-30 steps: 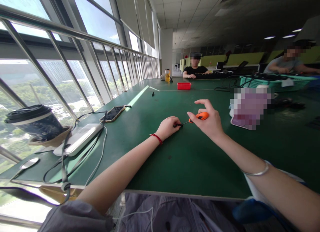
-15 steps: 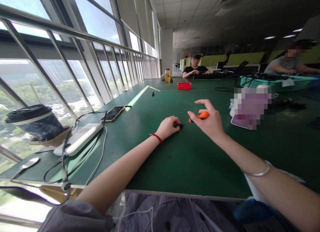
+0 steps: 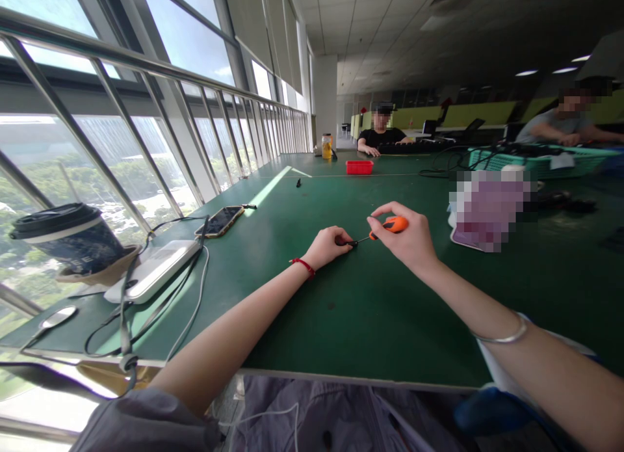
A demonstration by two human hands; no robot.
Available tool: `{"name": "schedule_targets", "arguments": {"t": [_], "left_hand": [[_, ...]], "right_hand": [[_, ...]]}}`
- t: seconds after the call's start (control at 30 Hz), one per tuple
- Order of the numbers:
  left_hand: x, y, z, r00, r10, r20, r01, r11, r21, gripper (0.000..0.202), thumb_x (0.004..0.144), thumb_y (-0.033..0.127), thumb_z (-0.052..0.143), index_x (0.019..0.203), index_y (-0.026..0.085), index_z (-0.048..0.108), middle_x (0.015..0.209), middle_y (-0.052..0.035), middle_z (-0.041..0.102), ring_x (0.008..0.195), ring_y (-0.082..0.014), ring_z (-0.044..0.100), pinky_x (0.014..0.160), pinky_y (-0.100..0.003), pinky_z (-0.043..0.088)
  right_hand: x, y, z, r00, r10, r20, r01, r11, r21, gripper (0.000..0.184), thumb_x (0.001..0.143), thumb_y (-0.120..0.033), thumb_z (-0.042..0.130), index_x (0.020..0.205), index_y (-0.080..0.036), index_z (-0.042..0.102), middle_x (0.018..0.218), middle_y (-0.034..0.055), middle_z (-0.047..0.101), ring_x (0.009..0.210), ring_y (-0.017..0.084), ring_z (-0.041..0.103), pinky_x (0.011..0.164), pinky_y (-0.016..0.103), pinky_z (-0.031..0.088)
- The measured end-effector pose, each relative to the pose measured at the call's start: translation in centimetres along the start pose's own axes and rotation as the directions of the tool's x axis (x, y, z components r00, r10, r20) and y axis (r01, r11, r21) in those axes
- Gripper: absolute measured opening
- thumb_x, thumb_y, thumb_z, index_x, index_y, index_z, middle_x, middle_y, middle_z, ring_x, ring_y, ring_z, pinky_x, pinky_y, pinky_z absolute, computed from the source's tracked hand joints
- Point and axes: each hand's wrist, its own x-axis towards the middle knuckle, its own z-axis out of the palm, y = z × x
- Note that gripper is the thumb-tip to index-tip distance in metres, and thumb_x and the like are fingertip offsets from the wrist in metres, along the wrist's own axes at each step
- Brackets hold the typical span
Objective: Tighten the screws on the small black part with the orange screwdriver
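Since the earlier frames, the index finger of the right hand (image 3: 409, 237) has curled down toward the thumb, narrowing a gap that stood wide; the person across the table (image 3: 383, 138) has lowered a hand. The screwdriver (image 3: 394, 225) is found between the two hands, over the middle of the table. Its orange and black handle is held in the right hand; index finger and thumb are arched, tips close together. The long axis runs at a shallow slope, handle end higher in the view, shaft pointing left and slightly down to a small black part (image 3: 351, 244). The fingers of the left hand (image 3: 329, 247) are pinched on that part, close to the table surface; its shape is mostly hidden.

The green table (image 3: 365, 328) is smooth, with a dark spot and a strip of sunlight. Beyond the hands lie a small black piece (image 3: 298, 183) and a red box (image 3: 359, 168), interior not readable. A jar (image 3: 326, 147) has yellow contents; a teal basket (image 3: 536, 166), far right, holds dark cables. At left: a phone (image 3: 221, 222), a white device (image 3: 156, 273) with cords and a lidded cup (image 3: 73, 240). A metal railing (image 3: 160, 78) lines the windows; the room behind is dim, with a second person (image 3: 550, 127) seated at right
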Motion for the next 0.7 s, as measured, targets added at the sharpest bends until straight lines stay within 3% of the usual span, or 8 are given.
{"name": "schedule_targets", "arguments": {"t": [0.07,0.13,0.27,0.4,0.5,0.6,0.7], "left_hand": [[0.04,-0.03,0.0,1.0,-0.007,0.007,0.008,1.0,-0.02,0.007,0.07,0.015,0.067,0.076,0.012,0.068,0.077,-0.0037,0.068,0.069,-0.0126,0.061,0.069,-0.024,0.052],[0.09,-0.08,0.02,1.0,-0.017,0.016,0.018,0.999,-0.042,0.007,0.07,0.015,0.068,0.076,0.012,0.068,0.078,-0.0039,0.069,0.07,-0.0127,0.062,0.069,-0.025,0.052],[0.12,-0.08,0.05,0.999,-0.03,0.023,0.032,0.998,-0.061,0.006,0.07,0.014,0.068,0.076,0.012,0.068,0.079,-0.0042,0.07,0.07,-0.0125,0.063,0.069,-0.024,0.052],[0.03,0.11,-0.02,0.999,-0.034,0.031,0.036,0.997,-0.065,0.006,0.071,0.013,0.067,0.076,0.012,0.067,0.079,-0.004,0.07,0.071,-0.0122,0.063,0.07,-0.024,0.053],[-0.01,0.14,-0.05,0.999,-0.035,0.031,0.037,0.997,-0.064,0.006,0.071,0.014,0.067,0.076,0.012,0.067,0.079,-0.0039,0.07,0.071,-0.0123,0.063,0.07,-0.024,0.053],[0.02,0.03,-0.01,0.999,-0.036,0.028,0.037,0.998,-0.056,0.006,0.071,0.014,0.068,0.077,0.013,0.067,0.078,-0.0039,0.07,0.07,-0.0126,0.063,0.069,-0.024,0.053],[0.06,-0.09,0.03,0.999,-0.029,0.022,0.03,0.998,-0.058,0.005,0.07,0.014,0.068,0.076,0.013,0.067,0.078,-0.0038,0.07,0.071,-0.0126,0.063,0.07,-0.024,0.053]], "right_hand": [[-0.06,-0.09,0.02,1.0,-0.003,0.009,0.003,1.0,0.025,0.023,0.077,-0.044,0.055,0.081,-0.022,0.061,0.062,0.0,0.058,0.054,0.014,0.051,0.055,0.027,0.04],[-0.07,-0.1,0.05,1.0,-0.014,-0.015,0.015,0.999,0.033,0.025,0.075,-0.04,0.057,0.091,-0.021,0.06,0.066,-0.0002,0.058,0.053,0.014,0.051,0.054,0.027,0.04],[0.01,-0.05,0.02,0.997,-0.033,-0.063,0.034,0.999,0.012,0.047,0.07,-0.041,0.062,0.111,-0.02,0.052,0.072,-0.0006,0.058,0.055,0.014,0.052,0.051,0.026,0.038],[0.0,-0.21,-0.1,0.999,0.015,-0.034,-0.016,0.999,-0.034,0.039,0.074,-0.051,0.058,0.099,-0.021,0.057,0.055,-0.0038,0.052,0.051,0.015,0.05,0.053,0.027,0.038],[-0.07,-0.23,-0.12,1.0,0.004,0.019,-0.004,1.0,0.009,0.029,0.079,-0.049,0.053,0.084,-0.021,0.059,0.052,-0.0033,0.05,0.048,0.014,0.048,0.054,0.027,0.038],[-0.08,-0.06,-0.09,0.999,-0.046,-0.001,0.046,0.998,0.039,0.024,0.077,-0.04,0.054,0.091,-0.021,0.058,0.06,-0.002,0.054,0.051,0.014,0.049,0.053,0.027,0.039],[-0.03,0.07,-0.05,0.994,-0.085,-0.068,0.087,0.996,0.033,0.036,0.072,-0.036,0.058,0.105,-0.021,0.053,0.076,0.0008,0.059,0.059,0.015,0.053,0.053,0.026,0.04]]}}
